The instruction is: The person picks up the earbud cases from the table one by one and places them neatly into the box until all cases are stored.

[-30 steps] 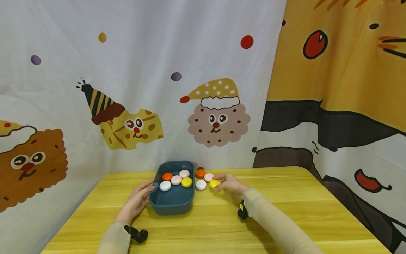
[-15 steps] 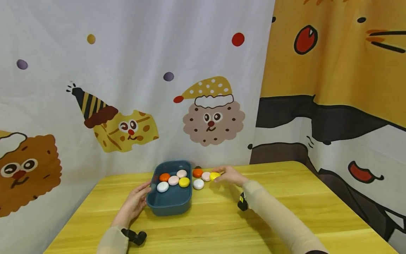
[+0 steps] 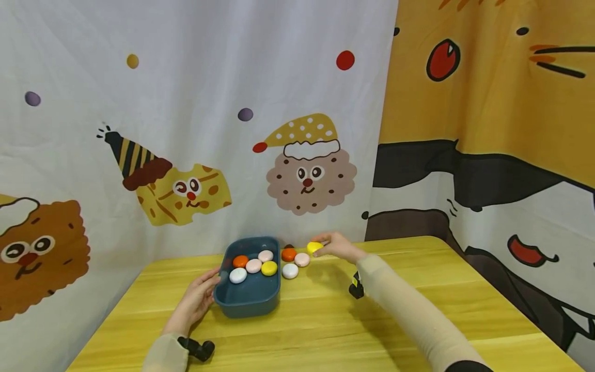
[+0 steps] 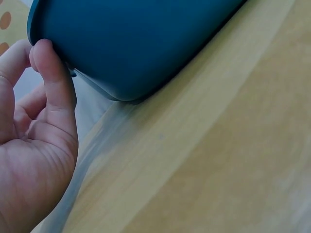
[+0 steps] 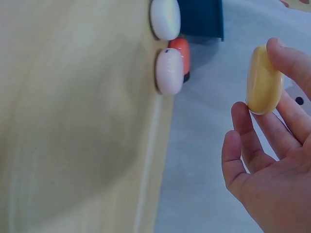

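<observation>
I see the right hand [image 3: 337, 246] pinching a yellow disc [image 5: 265, 87], left hand [image 4: 39, 150] the bin [image 4: 126, 43] — only the head view shows discs inside [image 3: 253, 266].

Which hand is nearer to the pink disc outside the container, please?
Right. The right hand holds a yellow disc up beside the pink disc; the left hand is across the container from it.

I work indoors at a wood-grain table [image 3: 321, 330], screened by cartoon-printed curtains [image 3: 195, 88]; the room type I cannot determine.
</observation>
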The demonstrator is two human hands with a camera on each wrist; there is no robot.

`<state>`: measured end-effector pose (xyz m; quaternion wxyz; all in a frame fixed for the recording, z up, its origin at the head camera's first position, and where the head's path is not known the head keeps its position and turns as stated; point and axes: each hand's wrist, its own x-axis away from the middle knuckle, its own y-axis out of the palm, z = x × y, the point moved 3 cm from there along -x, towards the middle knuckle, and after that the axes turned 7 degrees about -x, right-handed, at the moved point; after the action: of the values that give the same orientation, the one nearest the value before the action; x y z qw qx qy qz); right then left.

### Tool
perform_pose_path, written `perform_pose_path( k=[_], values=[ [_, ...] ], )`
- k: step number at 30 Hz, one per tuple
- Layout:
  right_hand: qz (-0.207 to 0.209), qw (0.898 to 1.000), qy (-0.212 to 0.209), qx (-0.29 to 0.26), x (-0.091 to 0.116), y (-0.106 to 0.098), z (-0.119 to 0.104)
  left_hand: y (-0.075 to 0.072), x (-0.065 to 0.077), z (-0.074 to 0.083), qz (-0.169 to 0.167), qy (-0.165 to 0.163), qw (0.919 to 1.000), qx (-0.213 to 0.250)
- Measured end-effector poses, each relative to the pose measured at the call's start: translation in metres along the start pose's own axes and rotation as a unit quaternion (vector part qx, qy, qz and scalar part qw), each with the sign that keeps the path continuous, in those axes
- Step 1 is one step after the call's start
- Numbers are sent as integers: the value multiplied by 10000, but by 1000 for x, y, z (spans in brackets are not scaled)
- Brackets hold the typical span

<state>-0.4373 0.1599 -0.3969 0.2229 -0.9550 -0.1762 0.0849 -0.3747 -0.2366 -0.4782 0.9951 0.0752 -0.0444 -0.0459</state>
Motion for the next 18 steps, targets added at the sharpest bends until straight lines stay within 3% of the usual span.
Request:
perform_pose_path(
  k=[11,18],
  values=[
    [7,10000,-8,-38,-2,-6,-10,-3,1,-5,105,-81,9997,-208],
    [53,9999,-56,-92,-4,-9,-13,-1,-2,-3,118,-80,9999,33]
  ],
)
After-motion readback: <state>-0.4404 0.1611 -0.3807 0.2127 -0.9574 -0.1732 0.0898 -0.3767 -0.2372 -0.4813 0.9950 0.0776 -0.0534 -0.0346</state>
